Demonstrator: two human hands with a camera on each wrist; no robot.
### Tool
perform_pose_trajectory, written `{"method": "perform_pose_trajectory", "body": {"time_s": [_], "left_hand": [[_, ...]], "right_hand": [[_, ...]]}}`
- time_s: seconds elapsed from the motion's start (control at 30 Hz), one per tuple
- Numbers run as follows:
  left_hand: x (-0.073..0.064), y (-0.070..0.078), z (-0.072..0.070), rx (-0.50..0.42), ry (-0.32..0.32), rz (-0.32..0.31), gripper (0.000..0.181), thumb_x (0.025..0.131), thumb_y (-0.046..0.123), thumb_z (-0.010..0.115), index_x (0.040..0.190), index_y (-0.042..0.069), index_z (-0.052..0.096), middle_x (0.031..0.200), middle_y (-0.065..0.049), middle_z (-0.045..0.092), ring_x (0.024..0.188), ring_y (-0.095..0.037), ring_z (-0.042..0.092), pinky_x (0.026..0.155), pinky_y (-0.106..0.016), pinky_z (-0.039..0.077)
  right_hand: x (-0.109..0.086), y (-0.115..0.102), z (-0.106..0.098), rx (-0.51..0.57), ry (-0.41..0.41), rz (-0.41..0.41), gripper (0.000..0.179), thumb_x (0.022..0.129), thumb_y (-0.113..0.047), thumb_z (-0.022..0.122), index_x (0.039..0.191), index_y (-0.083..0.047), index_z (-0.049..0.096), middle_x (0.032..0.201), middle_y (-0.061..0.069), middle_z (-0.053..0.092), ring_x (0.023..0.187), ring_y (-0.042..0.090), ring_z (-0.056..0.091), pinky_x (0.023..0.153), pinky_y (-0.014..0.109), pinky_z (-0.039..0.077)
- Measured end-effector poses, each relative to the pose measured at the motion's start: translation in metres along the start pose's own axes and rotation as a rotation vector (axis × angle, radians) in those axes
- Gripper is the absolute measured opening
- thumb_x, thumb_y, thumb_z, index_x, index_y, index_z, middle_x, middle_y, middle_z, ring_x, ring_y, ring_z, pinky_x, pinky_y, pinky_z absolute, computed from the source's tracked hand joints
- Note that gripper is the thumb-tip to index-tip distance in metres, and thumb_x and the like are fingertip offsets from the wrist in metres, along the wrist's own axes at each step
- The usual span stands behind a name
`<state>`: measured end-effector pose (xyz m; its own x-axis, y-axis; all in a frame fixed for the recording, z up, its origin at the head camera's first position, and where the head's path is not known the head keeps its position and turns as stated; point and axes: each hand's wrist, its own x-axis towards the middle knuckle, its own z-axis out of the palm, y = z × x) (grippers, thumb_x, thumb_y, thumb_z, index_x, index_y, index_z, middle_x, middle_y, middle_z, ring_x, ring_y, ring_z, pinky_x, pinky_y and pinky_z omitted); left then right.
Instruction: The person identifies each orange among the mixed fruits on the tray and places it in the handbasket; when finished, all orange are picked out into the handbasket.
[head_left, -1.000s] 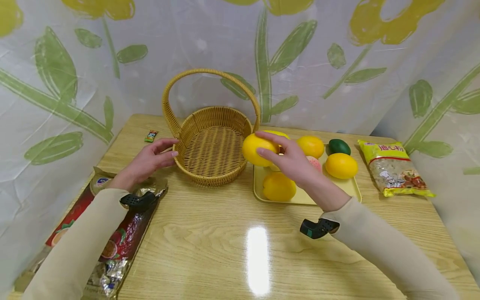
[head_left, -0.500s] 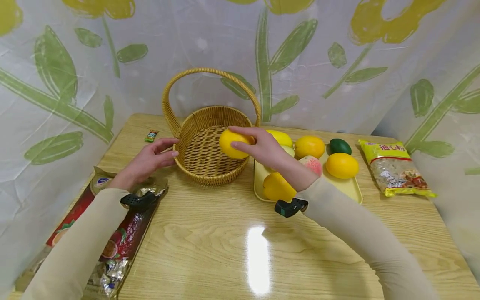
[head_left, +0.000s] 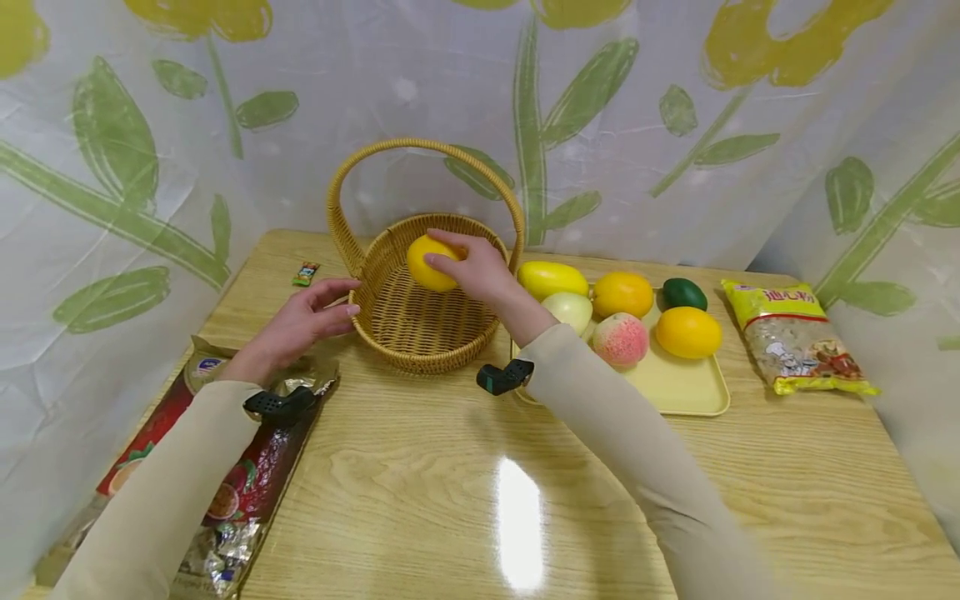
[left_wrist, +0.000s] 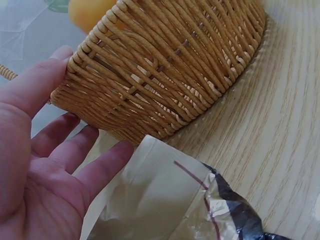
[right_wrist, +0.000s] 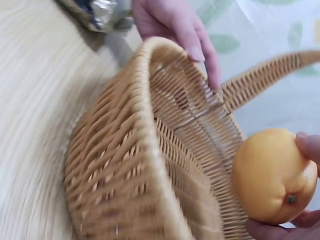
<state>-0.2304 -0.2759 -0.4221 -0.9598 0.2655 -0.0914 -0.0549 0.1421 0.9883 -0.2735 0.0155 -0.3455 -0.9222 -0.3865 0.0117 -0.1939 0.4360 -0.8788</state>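
My right hand point(head_left: 483, 271) grips an orange point(head_left: 431, 262) inside the mouth of a wicker basket point(head_left: 427, 360). In the right wrist view the stem end of the orange point(right_wrist: 272, 175) shows, with a thumb and fingertips around its side. At the left of the basket, my left hand point(head_left: 303, 317) touches the rim with extended, slightly bent fingers. The left wrist view shows its thumb point(left_wrist: 37, 85) at the rim and the other fingers along the outer wall. The woven basket floor shows below the orange.
Right of the basket, a yellow tray point(head_left: 667, 390) bears several fruits, including a peach point(head_left: 621, 339) and a dark green fruit point(head_left: 684, 293). A yellow food bag point(head_left: 795, 337) lies far right. A brown-red packet point(head_left: 247, 492) lies under the left forearm; a small wrapper point(head_left: 306, 273) lies behind.
My right hand has carried the orange leftward from above the tray's left end, over the basket rim, into the basket's opening. The left hand stays at the rim.
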Motion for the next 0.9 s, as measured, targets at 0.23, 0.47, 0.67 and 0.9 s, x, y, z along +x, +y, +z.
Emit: {"method": "perform_pose_trajectory", "body": {"time_s": [0.23,0.47,0.67,0.9], "left_hand": [[0.000,0.000,0.000,0.005,-0.016,-0.005,0.055,0.099,0.017,0.060,0.147,0.002,0.037,0.154,-0.015,0.030,0.122,-0.023,0.053,0.096,-0.041,0.052],[-0.001,-0.001,-0.001,0.010,-0.011,-0.009,0.053,0.099,0.017,0.060,0.146,0.003,0.039,0.153,-0.013,0.032,0.121,-0.023,0.053,0.097,-0.042,0.052],[0.000,-0.001,-0.001,0.003,-0.014,-0.005,0.054,0.099,0.017,0.060,0.146,0.002,0.038,0.153,-0.013,0.032,0.124,-0.026,0.051,0.097,-0.042,0.052],[0.000,-0.001,-0.001,0.001,-0.008,-0.006,0.053,0.100,0.016,0.059,0.146,0.002,0.038,0.153,-0.013,0.032,0.127,-0.031,0.048,0.095,-0.040,0.053]], "right_hand": [[0.026,0.011,0.020,0.097,0.099,0.144,0.047,0.096,-0.032,0.065,0.141,-0.023,0.056,0.148,0.004,0.046,0.132,0.022,0.043,0.100,0.034,0.045],[0.039,0.019,0.032,0.163,0.159,0.261,0.046,0.096,-0.029,0.065,0.141,-0.023,0.056,0.151,0.006,0.042,0.133,0.023,0.042,0.103,0.033,0.044],[0.045,0.027,0.037,0.199,0.186,0.297,0.044,0.096,-0.028,0.065,0.140,-0.023,0.057,0.148,0.005,0.045,0.133,0.022,0.042,0.104,0.032,0.043],[0.048,0.030,0.041,0.283,0.115,0.272,0.050,0.097,-0.022,0.064,0.145,-0.024,0.050,0.150,0.004,0.041,0.128,0.021,0.046,0.101,0.031,0.046]]}}
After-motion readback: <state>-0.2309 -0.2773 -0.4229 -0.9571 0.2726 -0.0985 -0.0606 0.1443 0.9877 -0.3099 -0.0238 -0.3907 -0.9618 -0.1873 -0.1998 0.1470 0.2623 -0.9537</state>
